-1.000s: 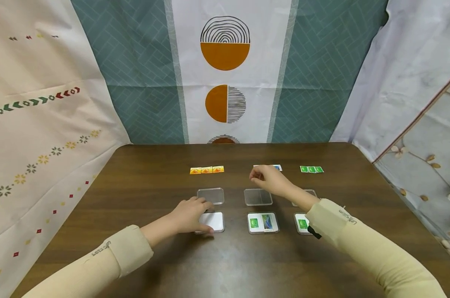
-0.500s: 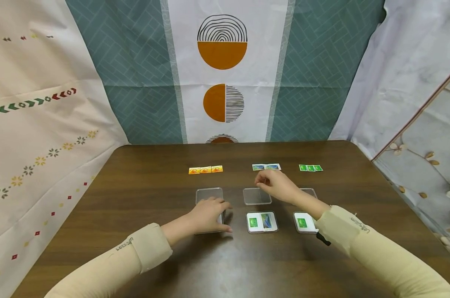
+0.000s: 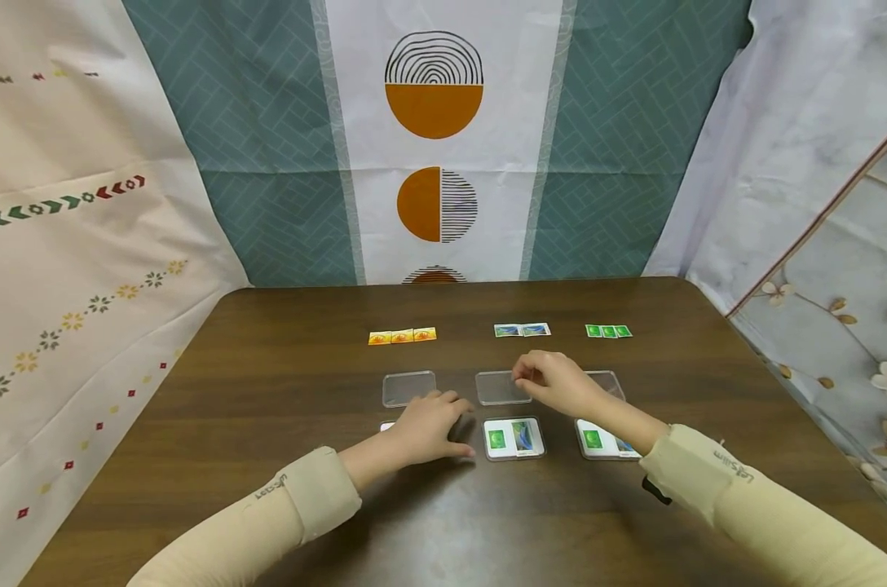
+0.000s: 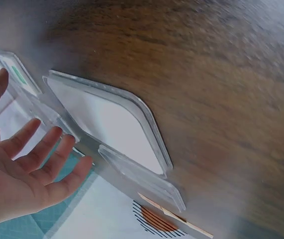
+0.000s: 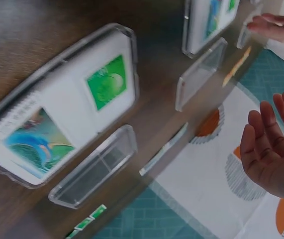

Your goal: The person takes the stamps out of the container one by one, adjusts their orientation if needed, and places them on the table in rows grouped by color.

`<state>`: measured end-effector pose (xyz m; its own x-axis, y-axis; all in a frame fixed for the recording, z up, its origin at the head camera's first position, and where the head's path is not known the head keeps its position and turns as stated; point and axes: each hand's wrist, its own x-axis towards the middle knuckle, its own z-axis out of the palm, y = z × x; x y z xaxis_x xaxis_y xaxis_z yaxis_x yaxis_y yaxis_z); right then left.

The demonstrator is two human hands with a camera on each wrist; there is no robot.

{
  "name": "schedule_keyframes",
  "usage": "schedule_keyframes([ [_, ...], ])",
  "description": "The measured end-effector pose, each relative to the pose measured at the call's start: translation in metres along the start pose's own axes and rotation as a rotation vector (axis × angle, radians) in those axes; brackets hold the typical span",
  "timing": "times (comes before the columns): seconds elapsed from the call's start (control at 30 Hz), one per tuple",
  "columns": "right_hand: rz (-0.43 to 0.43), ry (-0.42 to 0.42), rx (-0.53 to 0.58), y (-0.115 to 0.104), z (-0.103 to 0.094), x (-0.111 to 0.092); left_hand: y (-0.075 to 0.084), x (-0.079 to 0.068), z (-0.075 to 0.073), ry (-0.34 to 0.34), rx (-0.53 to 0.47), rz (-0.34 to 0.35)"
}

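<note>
My left hand [image 3: 429,428] is spread above the left clear case, which holds a plain white card [image 4: 107,124]; in the head view it hides most of that case. My right hand [image 3: 557,381], fingers loosely bent, hovers at the middle clear lid [image 3: 493,389]. Nothing shows between its fingers in the right wrist view. In front of me the middle case [image 3: 514,457] contains a white card bearing a green stamp [image 3: 496,439] and a blue stamp [image 3: 522,436]. Partly under my right forearm lies the right case [image 3: 589,453], with a similar card [image 5: 84,84].
Toward the back are rows of orange stamps [image 3: 403,336], two blue stamps [image 3: 522,330] and green stamps [image 3: 608,331]. A left clear lid [image 3: 409,390] and a right clear lid [image 3: 608,383] lie behind their cases. Patterned cloths [image 3: 267,147] surround the brown table [image 3: 304,350].
My left hand has shifted right across the left case. My right hand has drawn back from the blue stamps toward the middle lid, uncovering them.
</note>
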<state>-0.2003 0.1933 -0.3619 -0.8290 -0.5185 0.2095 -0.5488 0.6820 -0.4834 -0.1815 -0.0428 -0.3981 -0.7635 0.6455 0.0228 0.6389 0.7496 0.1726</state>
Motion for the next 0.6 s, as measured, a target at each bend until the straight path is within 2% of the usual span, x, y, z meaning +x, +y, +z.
schedule_keyframes([
  [0.33,-0.018,-0.023,0.034,0.008,0.011,-0.01,0.012,0.005,0.009,0.021,0.014,-0.004],
  [0.6,-0.042,-0.056,0.089,0.012,0.027,-0.015,0.022,0.005,0.016,-0.005,0.039,-0.077],
])
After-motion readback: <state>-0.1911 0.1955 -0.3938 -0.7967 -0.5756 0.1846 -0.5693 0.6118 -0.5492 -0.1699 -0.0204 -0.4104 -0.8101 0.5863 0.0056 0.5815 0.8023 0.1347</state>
